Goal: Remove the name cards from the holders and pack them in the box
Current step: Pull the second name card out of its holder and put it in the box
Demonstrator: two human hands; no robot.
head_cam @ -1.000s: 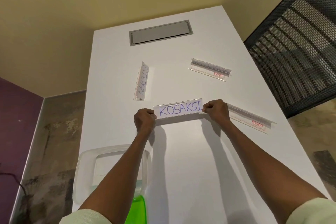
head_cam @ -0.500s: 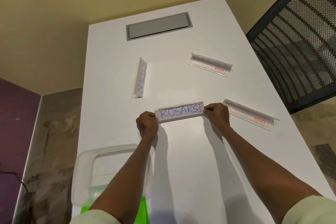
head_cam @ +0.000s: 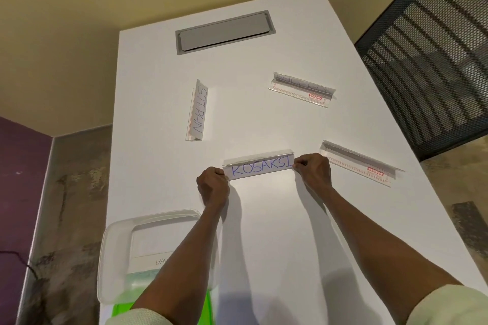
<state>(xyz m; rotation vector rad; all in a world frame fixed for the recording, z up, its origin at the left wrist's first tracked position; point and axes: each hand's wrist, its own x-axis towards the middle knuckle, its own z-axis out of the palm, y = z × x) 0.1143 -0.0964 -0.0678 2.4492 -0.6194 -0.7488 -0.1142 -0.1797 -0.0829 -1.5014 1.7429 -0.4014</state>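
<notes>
surroundings first: beyond the left hand's fingers (head_cam: 221, 172) stands a clear holder with the stephn card (head_cam: 198, 109), its long axis running away from the person, lettering read sideways. beyond and to the outside of the right hand's fingers (head_cam: 299, 165) lies a clear holder (head_cam: 303, 89) with a red label, its card too faint to read. just outside the right hand (head_cam: 314, 171) lies another clear holder (head_cam: 361, 163), also red-labelled, angled, its near end just beside the knuckles. a grey hatch (head_cam: 224, 32) is set into the white table (head_cam: 264, 245) well beyond both hands. a black mesh chair (head_cam: 433, 55) stands off the table's right edge. behind the left hand (head_cam: 213, 187), under the forearm, sits the translucent box (head_cam: 116, 245) on something green; a card (head_cam: 158, 261) lies inside, partly hidden by the arm. nothing lies between the two hands but the item held.

task item: the kosaksi card (head_cam: 260, 168) sits in its clear holder (head_cam: 257, 159), spanning fingertip to fingertip. long axis runs left to right, right end slightly farther away. lettering faces the person, upright.

hands: both are curled, each gripping one end of the card and holder; whether the grip is on card or holder cannot be told
</notes>
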